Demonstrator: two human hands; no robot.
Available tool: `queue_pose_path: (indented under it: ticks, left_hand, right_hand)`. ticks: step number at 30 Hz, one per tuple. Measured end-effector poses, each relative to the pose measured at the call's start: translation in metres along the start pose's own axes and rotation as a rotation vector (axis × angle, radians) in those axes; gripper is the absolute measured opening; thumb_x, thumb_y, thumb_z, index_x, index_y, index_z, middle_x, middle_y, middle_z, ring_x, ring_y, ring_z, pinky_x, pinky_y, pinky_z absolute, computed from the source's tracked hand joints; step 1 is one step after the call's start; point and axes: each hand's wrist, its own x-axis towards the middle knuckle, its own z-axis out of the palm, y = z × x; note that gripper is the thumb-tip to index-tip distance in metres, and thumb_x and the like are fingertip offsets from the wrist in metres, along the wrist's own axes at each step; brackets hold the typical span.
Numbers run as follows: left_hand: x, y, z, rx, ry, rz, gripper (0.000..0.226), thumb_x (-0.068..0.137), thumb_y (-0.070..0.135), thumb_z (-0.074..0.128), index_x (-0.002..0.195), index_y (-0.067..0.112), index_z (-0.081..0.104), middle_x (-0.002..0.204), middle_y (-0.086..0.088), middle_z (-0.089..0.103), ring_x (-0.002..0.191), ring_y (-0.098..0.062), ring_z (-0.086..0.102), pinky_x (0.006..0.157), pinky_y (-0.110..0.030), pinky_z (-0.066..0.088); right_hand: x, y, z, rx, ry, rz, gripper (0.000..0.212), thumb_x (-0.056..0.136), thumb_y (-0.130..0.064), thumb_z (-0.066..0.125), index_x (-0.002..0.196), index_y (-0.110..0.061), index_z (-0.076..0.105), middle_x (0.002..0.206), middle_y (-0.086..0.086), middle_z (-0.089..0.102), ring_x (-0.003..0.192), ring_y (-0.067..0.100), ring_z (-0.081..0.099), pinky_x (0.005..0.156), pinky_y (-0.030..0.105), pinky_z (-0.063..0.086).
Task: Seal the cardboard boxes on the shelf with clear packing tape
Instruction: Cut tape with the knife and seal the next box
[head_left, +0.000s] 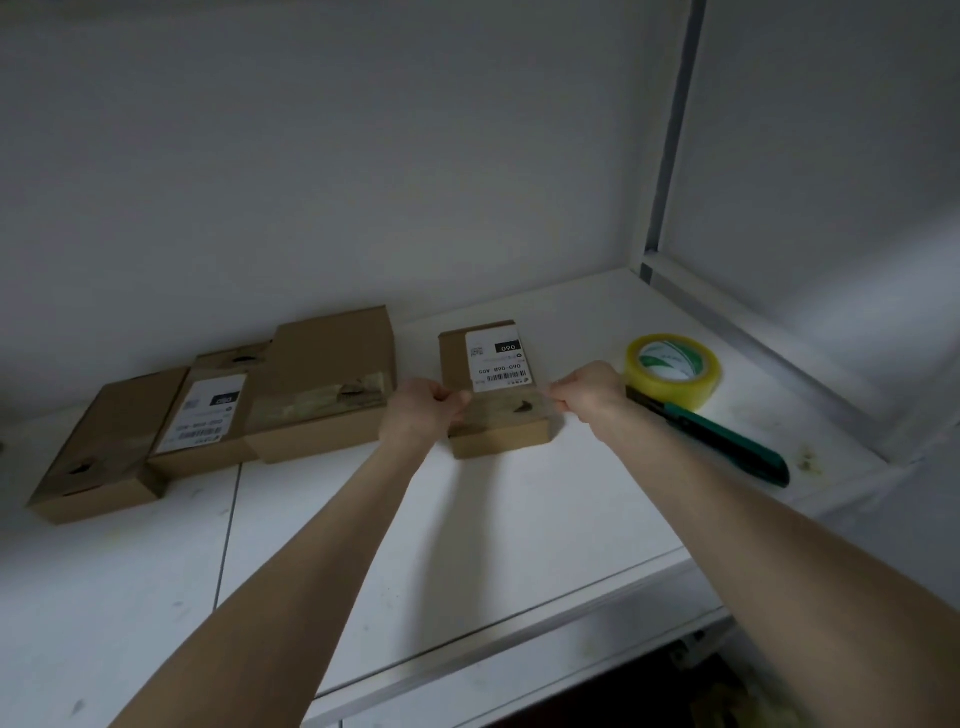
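Boxes share a white shelf as seen from the head camera. The small cardboard box lies near the middle, with a white label on the far part of its top. A strip of clear tape runs across the near end of its lid. The left hand pinches the strip's left end with curled fingers, at the box's left edge. The right hand pinches the right end the same way.

The tape roll lies flat just right of the right hand. A green utility knife lies in front of the roll, its tip hidden under the right wrist.

To the left, three more boxes sit close together: a larger box, a labelled box and a far-left box.
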Motion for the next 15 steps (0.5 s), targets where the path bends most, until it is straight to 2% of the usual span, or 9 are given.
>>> queue_pose_path:
  ticks: [2,4,6,7,9,11,13,15]
  left_hand:
    - [-0.001,0.003,0.001,0.035,0.005,0.006,0.035,0.089,0.034,0.065,0.058,0.020,0.055,0.055,0.007,0.055,0.059,-0.016,0.053,0.062,-0.026,0.041]
    - [-0.002,0.006,0.003,0.078,0.006,0.014,0.034,0.090,0.033,0.063,0.060,0.020,0.054,0.058,0.007,0.058,0.061,-0.014,0.055,0.062,-0.025,0.041]
    - [-0.003,0.009,0.004,0.135,0.004,0.035,0.034,0.090,0.030,0.062,0.059,0.020,0.055,0.068,0.000,0.066,0.066,-0.017,0.060,0.064,-0.026,0.045]
    - [-0.003,0.010,0.005,0.149,0.001,0.041,0.034,0.090,0.029,0.062,0.058,0.019,0.056,0.074,-0.005,0.070,0.071,-0.020,0.064,0.068,-0.028,0.048]
    - [-0.001,0.010,0.007,0.154,-0.010,0.040,0.033,0.090,0.028,0.062,0.059,0.018,0.058,0.081,-0.009,0.073,0.077,-0.022,0.067,0.074,-0.031,0.052]
    - [0.001,0.009,0.009,0.165,-0.030,0.031,0.030,0.090,0.027,0.062,0.063,0.017,0.060,0.082,-0.008,0.073,0.075,-0.020,0.066,0.073,-0.030,0.052]
    - [0.003,0.009,0.009,0.185,-0.052,0.029,0.025,0.090,0.027,0.064,0.069,0.013,0.062,0.080,-0.007,0.070,0.072,-0.020,0.063,0.069,-0.029,0.051]
    - [0.004,0.011,0.009,0.257,-0.077,0.050,0.021,0.089,0.028,0.064,0.082,0.008,0.064,0.082,-0.007,0.067,0.078,-0.023,0.063,0.070,-0.032,0.050]
  right_hand:
    - [0.001,0.001,0.001,-0.008,0.016,-0.002,0.020,0.085,-0.017,0.073,0.089,0.002,0.070,0.088,0.016,0.070,0.067,0.016,0.059,0.063,0.023,0.046]
    - [0.004,0.002,0.001,-0.033,0.028,0.008,0.018,0.085,-0.017,0.073,0.079,0.000,0.069,0.094,0.017,0.072,0.078,0.020,0.063,0.073,0.026,0.049]
    - [0.009,0.002,0.002,-0.055,0.031,0.017,0.025,0.084,-0.016,0.073,0.064,-0.006,0.062,0.094,0.018,0.073,0.086,0.025,0.068,0.079,0.030,0.052]
    - [0.010,0.002,0.002,-0.070,0.029,0.020,0.026,0.084,-0.016,0.073,0.064,-0.006,0.062,0.094,0.018,0.073,0.091,0.028,0.069,0.082,0.032,0.054]
    - [0.014,0.001,0.003,-0.108,0.029,0.020,0.020,0.083,-0.017,0.074,0.077,0.001,0.069,0.095,0.018,0.072,0.093,0.029,0.069,0.081,0.033,0.055]
    - [0.016,0.000,0.003,-0.156,0.024,0.032,0.026,0.083,-0.020,0.074,0.092,0.004,0.071,0.098,0.017,0.072,0.094,0.029,0.068,0.075,0.030,0.053]
    - [0.016,0.000,0.004,-0.213,0.020,0.043,0.027,0.084,-0.021,0.073,0.099,0.002,0.069,0.102,0.016,0.070,0.097,0.028,0.066,0.069,0.025,0.048]
    - [0.017,-0.001,0.005,-0.246,0.017,0.054,0.029,0.085,-0.021,0.072,0.103,0.001,0.069,0.107,0.015,0.069,0.099,0.028,0.065,0.068,0.023,0.044]
